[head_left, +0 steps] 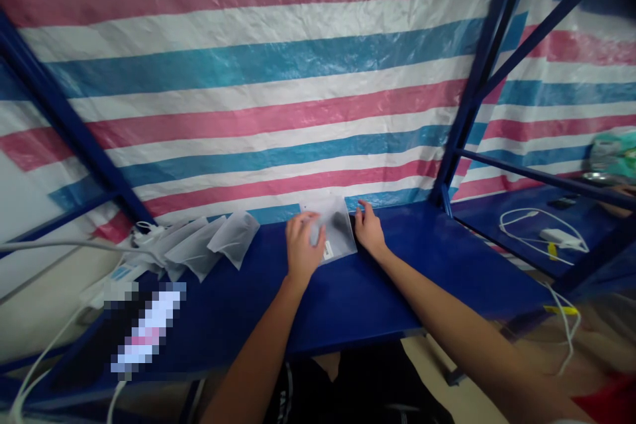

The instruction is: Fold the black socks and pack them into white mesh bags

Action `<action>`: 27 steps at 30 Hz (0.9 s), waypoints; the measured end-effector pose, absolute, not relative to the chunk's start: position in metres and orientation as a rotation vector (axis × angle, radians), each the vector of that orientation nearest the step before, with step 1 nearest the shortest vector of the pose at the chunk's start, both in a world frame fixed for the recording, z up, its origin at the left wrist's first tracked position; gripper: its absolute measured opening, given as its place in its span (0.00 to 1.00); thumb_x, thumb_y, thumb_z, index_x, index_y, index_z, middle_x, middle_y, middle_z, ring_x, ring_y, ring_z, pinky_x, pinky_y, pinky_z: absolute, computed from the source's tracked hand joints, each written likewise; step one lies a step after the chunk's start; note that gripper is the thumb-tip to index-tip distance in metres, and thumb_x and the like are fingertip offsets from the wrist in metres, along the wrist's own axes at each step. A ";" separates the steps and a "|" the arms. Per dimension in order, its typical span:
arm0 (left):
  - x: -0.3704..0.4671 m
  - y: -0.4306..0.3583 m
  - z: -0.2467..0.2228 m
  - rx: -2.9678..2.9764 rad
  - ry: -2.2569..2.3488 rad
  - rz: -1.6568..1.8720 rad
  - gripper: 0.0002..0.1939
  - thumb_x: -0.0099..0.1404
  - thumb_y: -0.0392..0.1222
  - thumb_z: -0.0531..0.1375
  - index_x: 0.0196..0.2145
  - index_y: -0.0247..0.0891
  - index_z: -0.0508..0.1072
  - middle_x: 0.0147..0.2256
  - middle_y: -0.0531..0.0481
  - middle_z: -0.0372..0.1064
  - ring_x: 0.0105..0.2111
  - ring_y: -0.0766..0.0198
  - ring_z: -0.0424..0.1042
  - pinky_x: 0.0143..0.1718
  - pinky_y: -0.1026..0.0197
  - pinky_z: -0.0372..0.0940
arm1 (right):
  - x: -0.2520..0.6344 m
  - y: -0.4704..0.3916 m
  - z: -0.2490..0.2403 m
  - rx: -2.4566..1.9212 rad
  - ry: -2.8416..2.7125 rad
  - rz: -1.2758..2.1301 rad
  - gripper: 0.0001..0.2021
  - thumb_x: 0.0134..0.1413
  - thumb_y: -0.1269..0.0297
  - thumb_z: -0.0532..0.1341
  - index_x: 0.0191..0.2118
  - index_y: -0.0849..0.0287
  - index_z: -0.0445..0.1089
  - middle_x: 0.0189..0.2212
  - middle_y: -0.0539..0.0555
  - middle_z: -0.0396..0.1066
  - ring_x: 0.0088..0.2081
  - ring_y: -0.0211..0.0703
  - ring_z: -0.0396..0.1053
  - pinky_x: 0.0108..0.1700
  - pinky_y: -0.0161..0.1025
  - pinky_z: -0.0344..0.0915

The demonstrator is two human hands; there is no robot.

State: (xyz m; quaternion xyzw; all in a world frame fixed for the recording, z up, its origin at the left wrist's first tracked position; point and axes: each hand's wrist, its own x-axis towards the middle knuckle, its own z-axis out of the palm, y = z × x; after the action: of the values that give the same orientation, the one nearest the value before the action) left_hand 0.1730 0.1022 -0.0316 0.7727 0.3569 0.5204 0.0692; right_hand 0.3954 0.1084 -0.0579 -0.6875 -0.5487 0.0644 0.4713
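A translucent frosted pouch point(342, 228) with a small white label near its lower left lies at the back of the blue table, against the striped sheet. My left hand point(304, 245) is over the pouch's left side, its fingers apart and slightly blurred. At the pouch's right edge rests my right hand point(368, 228), fingers apart, with something dark partly hidden beside it. Several similar pouches point(236, 237) stand overlapping at the table's back left.
A pixelated device point(149, 331) lies at the front left, near white cables and a power strip point(112, 281). Blue metal posts point(467, 112) flank the table point(422, 278). On the right-hand surface are a white charger point(561, 238) and cable; part of a person's hand shows at the far right.
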 end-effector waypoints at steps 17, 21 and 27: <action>0.187 0.114 -0.046 1.224 0.750 1.121 0.30 0.59 0.50 0.76 0.55 0.36 0.80 0.53 0.38 0.81 0.54 0.43 0.80 0.58 0.44 0.74 | 0.387 0.090 -0.040 -1.324 -1.604 0.503 0.18 0.71 0.47 0.53 0.47 0.55 0.70 0.41 0.57 0.80 0.42 0.51 0.77 0.48 0.46 0.72; 0.171 0.120 -0.039 1.112 0.827 1.074 0.29 0.58 0.49 0.77 0.54 0.34 0.81 0.51 0.36 0.82 0.49 0.43 0.82 0.53 0.44 0.77 | 0.404 0.082 -0.032 -1.027 -1.733 0.908 0.23 0.64 0.50 0.63 0.60 0.55 0.71 0.59 0.58 0.76 0.58 0.51 0.74 0.61 0.48 0.69; 0.174 0.112 -0.041 1.066 0.774 0.991 0.31 0.55 0.49 0.80 0.52 0.33 0.81 0.46 0.35 0.83 0.43 0.46 0.84 0.50 0.47 0.78 | 0.390 0.092 -0.048 -0.946 -1.398 0.962 0.24 0.48 0.47 0.76 0.45 0.55 0.74 0.47 0.55 0.80 0.46 0.50 0.77 0.51 0.47 0.74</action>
State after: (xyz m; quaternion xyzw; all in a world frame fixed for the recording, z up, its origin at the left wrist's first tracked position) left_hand 0.1745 0.1122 -0.0414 0.4748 0.3447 0.4412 0.6791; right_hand 0.3899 0.0916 -0.0475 -0.4021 -0.5941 0.4089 0.5640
